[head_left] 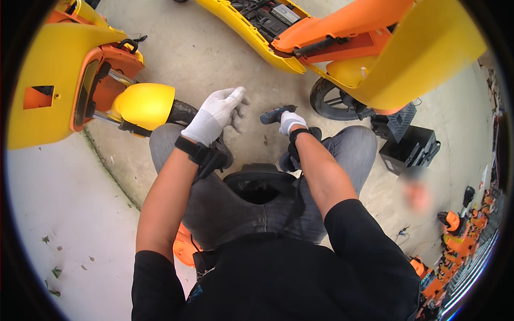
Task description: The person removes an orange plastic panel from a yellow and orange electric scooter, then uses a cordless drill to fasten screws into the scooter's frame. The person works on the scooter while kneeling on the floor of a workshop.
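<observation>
My left hand (pixel 220 111), in a white glove with greyish fingertips, is held over the floor in front of my left knee. Its fingers are loosely curved and apart, with nothing visible in them. Gloved in white too, my right hand (pixel 292 122) is closed around a blue and black cordless drill (pixel 274 114) in front of my right knee. The right fingers are partly hidden behind the tool. Between my thighs is a black hollow plastic part (pixel 259 181); what it belongs to cannot be made out.
A yellow and orange scooter (pixel 51 80) stands at left, its front wheel (pixel 182 113) near my left knee. Another scooter (pixel 342 45), its inner parts exposed, stands ahead, with its wheel (pixel 333 100) close by. A black box (pixel 409 150) sits right. More orange scooters (pixel 455 243) line the far right.
</observation>
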The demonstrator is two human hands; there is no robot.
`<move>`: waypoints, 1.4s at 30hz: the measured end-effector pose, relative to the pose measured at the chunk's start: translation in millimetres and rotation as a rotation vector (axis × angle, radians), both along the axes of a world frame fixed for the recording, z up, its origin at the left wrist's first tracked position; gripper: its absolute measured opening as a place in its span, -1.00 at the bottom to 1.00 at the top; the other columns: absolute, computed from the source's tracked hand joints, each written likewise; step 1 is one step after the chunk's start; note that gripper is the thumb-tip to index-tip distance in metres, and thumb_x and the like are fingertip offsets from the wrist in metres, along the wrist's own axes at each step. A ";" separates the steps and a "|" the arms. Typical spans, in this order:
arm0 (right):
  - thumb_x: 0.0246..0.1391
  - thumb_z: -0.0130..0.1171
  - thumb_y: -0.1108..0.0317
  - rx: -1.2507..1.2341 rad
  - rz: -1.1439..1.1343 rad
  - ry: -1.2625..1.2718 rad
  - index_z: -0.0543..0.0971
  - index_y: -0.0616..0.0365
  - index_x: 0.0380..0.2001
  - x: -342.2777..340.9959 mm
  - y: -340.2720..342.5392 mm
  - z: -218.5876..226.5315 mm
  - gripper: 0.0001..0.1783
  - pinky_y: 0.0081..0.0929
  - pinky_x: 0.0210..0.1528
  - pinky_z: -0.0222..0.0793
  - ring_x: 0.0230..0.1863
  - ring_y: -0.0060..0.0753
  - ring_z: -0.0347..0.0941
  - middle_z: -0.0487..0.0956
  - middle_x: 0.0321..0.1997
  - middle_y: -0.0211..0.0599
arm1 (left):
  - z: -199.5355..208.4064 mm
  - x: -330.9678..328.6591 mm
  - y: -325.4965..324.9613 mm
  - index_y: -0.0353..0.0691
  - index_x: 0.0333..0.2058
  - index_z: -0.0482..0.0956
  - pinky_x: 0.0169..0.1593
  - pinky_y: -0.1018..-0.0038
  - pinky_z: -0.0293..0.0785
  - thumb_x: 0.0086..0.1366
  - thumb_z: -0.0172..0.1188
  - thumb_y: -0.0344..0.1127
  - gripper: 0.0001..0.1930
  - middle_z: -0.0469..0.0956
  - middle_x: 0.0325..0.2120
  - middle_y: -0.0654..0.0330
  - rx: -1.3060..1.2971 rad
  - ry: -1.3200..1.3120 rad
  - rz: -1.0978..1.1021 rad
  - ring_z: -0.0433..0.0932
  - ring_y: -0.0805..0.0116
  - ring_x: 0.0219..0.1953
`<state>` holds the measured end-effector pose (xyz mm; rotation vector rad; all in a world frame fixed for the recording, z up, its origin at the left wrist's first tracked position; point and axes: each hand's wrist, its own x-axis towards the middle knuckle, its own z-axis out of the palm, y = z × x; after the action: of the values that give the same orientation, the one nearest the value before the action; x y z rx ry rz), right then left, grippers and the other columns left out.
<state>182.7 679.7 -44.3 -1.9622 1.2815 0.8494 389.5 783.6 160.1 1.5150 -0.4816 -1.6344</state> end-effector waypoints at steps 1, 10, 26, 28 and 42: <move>-0.06 0.22 0.36 -0.037 0.007 -0.004 0.59 0.18 -0.06 -4.7 2.0 -0.6 -0.58 -0.23 0.06 0.46 0.06 0.02 0.51 0.60 -0.03 0.04 | -1.3 1.1 -4.3 -0.37 -0.20 0.47 -0.50 0.52 0.53 0.48 -0.05 -0.17 -0.68 0.46 -0.51 0.22 -0.023 0.027 0.014 0.43 0.47 -0.63; -0.09 0.33 0.19 -0.095 0.129 0.027 0.44 0.24 0.02 0.4 2.8 4.9 -0.39 -0.18 0.06 0.44 0.03 0.07 0.52 0.60 -0.05 0.10 | 5.3 32.2 -41.2 -0.54 0.04 0.37 -0.10 0.26 0.64 0.45 -0.09 -0.37 -0.67 0.51 -0.22 -0.03 -0.197 0.186 0.063 0.57 0.25 -0.26; 0.19 -0.05 0.39 -0.495 0.529 -0.048 0.45 0.08 0.03 16.4 -5.6 -89.9 -0.67 -0.14 -0.11 0.45 -0.13 -0.09 0.54 0.58 -0.22 -0.13 | -42.3 27.6 -93.2 -0.43 -0.01 0.48 -0.15 0.46 0.64 0.44 -0.01 -0.27 -0.67 0.61 -0.29 0.07 -0.163 -0.041 -0.018 0.63 0.34 -0.31; 0.19 -0.05 0.38 -0.519 0.490 -0.029 0.44 0.08 0.04 7.9 -4.6 -103.8 -0.66 -0.16 -0.08 0.44 -0.10 -0.10 0.53 0.57 -0.19 -0.15 | -40.7 34.8 -100.0 -0.41 -0.07 0.46 -0.21 0.49 0.62 0.44 -0.05 -0.31 -0.73 0.55 -0.31 0.09 -0.162 0.186 -0.002 0.59 0.37 -0.34; 0.04 0.16 0.27 -0.452 0.147 0.056 0.55 0.03 -0.13 -16.0 -41.1 -124.5 -0.71 -0.13 0.02 0.43 0.02 -0.07 0.45 0.56 -0.08 -0.20 | -52.4 39.7 -103.5 -0.44 0.04 0.46 -0.06 0.44 0.62 0.42 0.03 -0.28 -0.65 0.57 -0.19 0.03 -0.345 0.167 0.164 0.60 0.32 -0.19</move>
<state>166.7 638.6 -168.8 -2.4236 1.4738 0.7326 429.2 680.1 107.7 1.1233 -0.5036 -1.4503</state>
